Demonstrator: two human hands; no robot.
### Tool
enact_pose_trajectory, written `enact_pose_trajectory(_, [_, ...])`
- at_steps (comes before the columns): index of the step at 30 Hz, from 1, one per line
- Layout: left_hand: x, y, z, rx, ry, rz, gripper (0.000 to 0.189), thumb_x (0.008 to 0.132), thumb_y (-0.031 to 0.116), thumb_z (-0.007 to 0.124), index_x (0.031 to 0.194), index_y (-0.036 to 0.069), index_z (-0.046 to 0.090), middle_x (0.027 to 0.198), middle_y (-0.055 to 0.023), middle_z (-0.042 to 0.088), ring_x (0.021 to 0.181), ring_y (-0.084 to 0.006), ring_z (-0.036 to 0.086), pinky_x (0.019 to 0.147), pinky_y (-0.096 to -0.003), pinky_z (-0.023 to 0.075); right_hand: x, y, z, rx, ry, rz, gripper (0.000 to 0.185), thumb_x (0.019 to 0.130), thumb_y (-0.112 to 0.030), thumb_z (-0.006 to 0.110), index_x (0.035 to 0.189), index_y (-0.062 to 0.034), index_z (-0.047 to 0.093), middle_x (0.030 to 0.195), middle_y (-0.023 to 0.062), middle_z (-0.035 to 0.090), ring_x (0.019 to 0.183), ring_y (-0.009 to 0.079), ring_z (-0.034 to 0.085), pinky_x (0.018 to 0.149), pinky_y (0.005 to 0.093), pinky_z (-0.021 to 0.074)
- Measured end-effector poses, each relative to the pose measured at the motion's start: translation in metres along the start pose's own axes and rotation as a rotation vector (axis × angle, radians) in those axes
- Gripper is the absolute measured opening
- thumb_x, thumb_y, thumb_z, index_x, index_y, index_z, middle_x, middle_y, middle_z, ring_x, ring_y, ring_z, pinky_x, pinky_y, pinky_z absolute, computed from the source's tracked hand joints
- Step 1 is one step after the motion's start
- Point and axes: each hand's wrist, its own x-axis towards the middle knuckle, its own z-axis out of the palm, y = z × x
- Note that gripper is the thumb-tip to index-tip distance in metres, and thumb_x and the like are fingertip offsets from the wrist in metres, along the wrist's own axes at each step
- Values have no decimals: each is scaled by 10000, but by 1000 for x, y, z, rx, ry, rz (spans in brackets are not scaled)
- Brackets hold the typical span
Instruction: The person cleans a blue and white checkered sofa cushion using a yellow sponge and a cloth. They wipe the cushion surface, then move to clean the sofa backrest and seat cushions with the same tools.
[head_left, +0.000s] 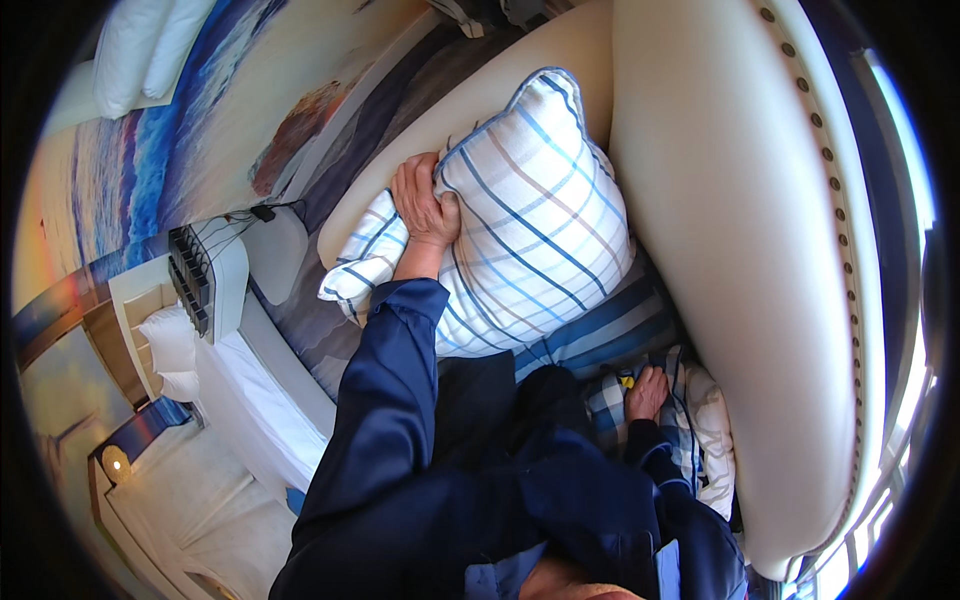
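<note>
My left hand (426, 202) grips the edge of a plump white cushion with a blue and tan plaid pattern (532, 225), which leans between the sofa's arm and its back. A smaller part of matching plaid fabric (367, 251) shows on the other side of that hand; whether it is a second cushion I cannot tell. My right hand (646, 394) rests on a blue, white and dark checked cushion (682, 420), its fingers partly hidden. Beside this lies a white cushion with a grey pattern (712, 435). Blue striped fabric (615, 330) shows under the large cushion.
The cream sofa's padded back (735, 225), edged with round studs, rises at the right. Its rounded arm (465, 82) lies beyond the cushion. At the left are a bed with white bedding (247, 397), a white unit with black devices and cables (225, 262), and a wall mural (187, 165).
</note>
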Motion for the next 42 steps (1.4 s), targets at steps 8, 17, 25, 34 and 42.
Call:
enact_pose_trajectory(8, [1,-2,6,-12,53,35,766,1061,669,275,1239,9,622,1159,-194,638,1048,-418,595,951,-502,426,7,-3,1,2,107,-42,127,966,-88,459,1036,-44,556,1053,182,554,1034,409,563,930,511,474])
enact_pose_trajectory(17, [0,-6,8,-47,41,35,778,1066,673,245,1234,13,620,1144,-199,634,1053,-418,596,952,-510,429,51,-61,-21,97,129,95,297,798,-57,661,1084,-53,583,1119,200,598,1055,401,577,910,508,456])
enact_pose_trajectory(25, [-5,-13,13,-58,-1,41,776,1066,683,238,1268,25,596,1184,-192,630,1082,-410,581,982,-511,405,157,-169,-167,473,869,-167,421,782,-25,715,1185,1,599,1067,231,592,973,444,581,864,509,475])
enact_pose_trajectory(34, [-5,-13,10,-110,-16,45,786,1064,687,219,1267,30,601,1188,-199,628,1120,-399,581,1003,-499,400,211,-124,-283,-72,1162,21,468,763,-68,719,1220,-113,626,1165,117,628,1072,337,588,948,473,419])
enact_pose_trajectory(42, [-6,-15,4,-108,-48,55,758,1070,670,248,1262,24,596,1181,-197,626,1107,-398,579,995,-500,402,154,-3,-315,-183,1219,879,373,886,-276,737,1168,-72,601,1179,177,609,1140,387,566,983,534,411])
